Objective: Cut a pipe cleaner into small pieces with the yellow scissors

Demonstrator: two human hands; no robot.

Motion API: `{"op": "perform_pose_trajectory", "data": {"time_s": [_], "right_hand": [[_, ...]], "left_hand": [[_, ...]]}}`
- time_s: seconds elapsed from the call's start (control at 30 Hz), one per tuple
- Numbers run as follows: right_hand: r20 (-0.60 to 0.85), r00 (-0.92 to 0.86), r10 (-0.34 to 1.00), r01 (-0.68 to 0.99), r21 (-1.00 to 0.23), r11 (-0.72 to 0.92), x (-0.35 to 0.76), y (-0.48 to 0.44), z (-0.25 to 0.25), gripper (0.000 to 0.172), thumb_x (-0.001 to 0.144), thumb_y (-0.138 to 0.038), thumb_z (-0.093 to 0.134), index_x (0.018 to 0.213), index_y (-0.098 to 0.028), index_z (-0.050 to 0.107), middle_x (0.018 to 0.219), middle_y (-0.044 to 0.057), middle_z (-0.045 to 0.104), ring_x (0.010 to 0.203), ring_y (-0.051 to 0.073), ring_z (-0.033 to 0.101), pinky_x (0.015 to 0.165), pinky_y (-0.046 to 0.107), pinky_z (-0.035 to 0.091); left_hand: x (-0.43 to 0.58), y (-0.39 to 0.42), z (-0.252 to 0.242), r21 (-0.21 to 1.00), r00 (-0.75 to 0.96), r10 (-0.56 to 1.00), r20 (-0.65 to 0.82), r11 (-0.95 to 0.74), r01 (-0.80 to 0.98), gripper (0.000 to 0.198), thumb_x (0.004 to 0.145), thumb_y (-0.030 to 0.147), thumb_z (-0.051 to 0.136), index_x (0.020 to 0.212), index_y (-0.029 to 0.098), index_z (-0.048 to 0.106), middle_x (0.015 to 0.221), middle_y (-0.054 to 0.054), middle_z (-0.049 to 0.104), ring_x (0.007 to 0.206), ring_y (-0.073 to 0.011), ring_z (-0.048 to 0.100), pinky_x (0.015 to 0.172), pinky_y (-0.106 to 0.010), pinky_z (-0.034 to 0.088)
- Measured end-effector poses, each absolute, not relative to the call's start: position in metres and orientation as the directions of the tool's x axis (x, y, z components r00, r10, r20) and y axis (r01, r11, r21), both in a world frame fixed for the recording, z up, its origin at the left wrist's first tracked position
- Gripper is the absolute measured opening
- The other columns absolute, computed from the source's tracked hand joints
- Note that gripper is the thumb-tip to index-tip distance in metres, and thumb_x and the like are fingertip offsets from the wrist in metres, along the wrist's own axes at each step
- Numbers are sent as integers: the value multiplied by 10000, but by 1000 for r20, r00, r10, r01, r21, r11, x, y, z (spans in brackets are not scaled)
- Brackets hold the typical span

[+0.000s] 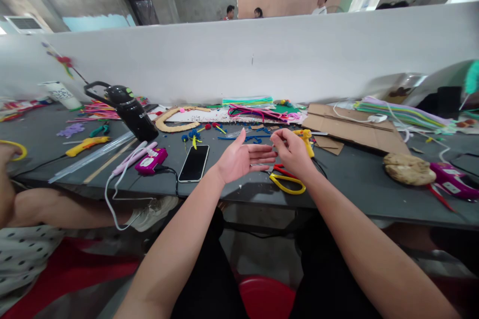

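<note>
Above the table edge, my left hand (239,158) is stretched out, palm turned up and inward, fingers straight, nothing visible lying on it. Close to its fingertips is my right hand (288,150), fingers curled into a pinch; what they hold, if anything, is too small to make out. Scissors with yellow and red handles (287,185) lie just below my right hand. Behind that hand sits a yellow glue gun (307,142), partly covered. A dark-screened phone (193,163) lies to the left, with blue and yellow pipe-cleaner pieces (194,137) behind it.
A black bottle (134,115) and a purple boxed device (151,161) with cables stand left. Cardboard sheets (352,127), a lumpy tan object (408,169) and pipe-cleaner bundles (406,113) lie right. A white partition (239,60) runs behind. Another person's leg (71,208) is at left.
</note>
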State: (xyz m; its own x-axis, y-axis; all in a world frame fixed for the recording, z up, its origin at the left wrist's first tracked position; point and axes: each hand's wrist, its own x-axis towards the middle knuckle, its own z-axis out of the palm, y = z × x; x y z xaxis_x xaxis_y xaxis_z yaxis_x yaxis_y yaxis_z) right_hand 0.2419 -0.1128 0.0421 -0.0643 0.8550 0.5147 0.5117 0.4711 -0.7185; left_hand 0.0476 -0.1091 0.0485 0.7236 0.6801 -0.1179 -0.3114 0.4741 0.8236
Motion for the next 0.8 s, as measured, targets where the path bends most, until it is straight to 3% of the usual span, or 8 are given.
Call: {"op": "perform_pose_trajectory", "data": {"time_s": [0.2, 0.3, 0.57, 0.8], "right_hand": [[499, -35, 866, 561, -707, 430, 248, -114, 47, 397, 976, -506, 415, 711, -219, 484, 637, -3, 527, 614, 150, 485, 581, 297, 359], [486, -47, 873, 531, -728, 433, 250, -114, 49, 434, 959, -530, 449, 674, -209, 520, 580, -13, 495, 562, 135, 442, 541, 296, 332], [470, -166, 867, 393, -775, 495, 251, -115, 50, 251, 849, -441, 649, 867, -196, 703, 847, 44, 719, 754, 186, 634, 686, 316, 494], [509, -149, 848, 420, -744, 520, 248, -118, 51, 291, 813, -476, 700, 732, -207, 623, 693, 8, 631, 640, 152, 554, 596, 296, 441]], "left_hand": [[43, -110, 49, 868, 705, 702, -100, 408, -284, 842, 860, 803, 283, 1127, 132, 717, 1308, -190, 637, 1222, -318, 597, 987, -426, 496], [41, -109, 49, 884, 667, 738, -102, 375, -279, 816, 863, 796, 302, 1104, 143, 728, 1352, -173, 611, 1238, -316, 584, 962, -405, 512], [41, -107, 49, 885, 603, 792, -96, 345, -312, 758, 865, 774, 357, 1063, 147, 736, 1352, -160, 615, 1231, -300, 591, 955, -388, 519], [42, -105, 47, 880, 578, 810, -94, 339, -332, 718, 870, 747, 399, 1034, 141, 748, 1288, -166, 655, 1197, -308, 610, 940, -404, 526]]}}
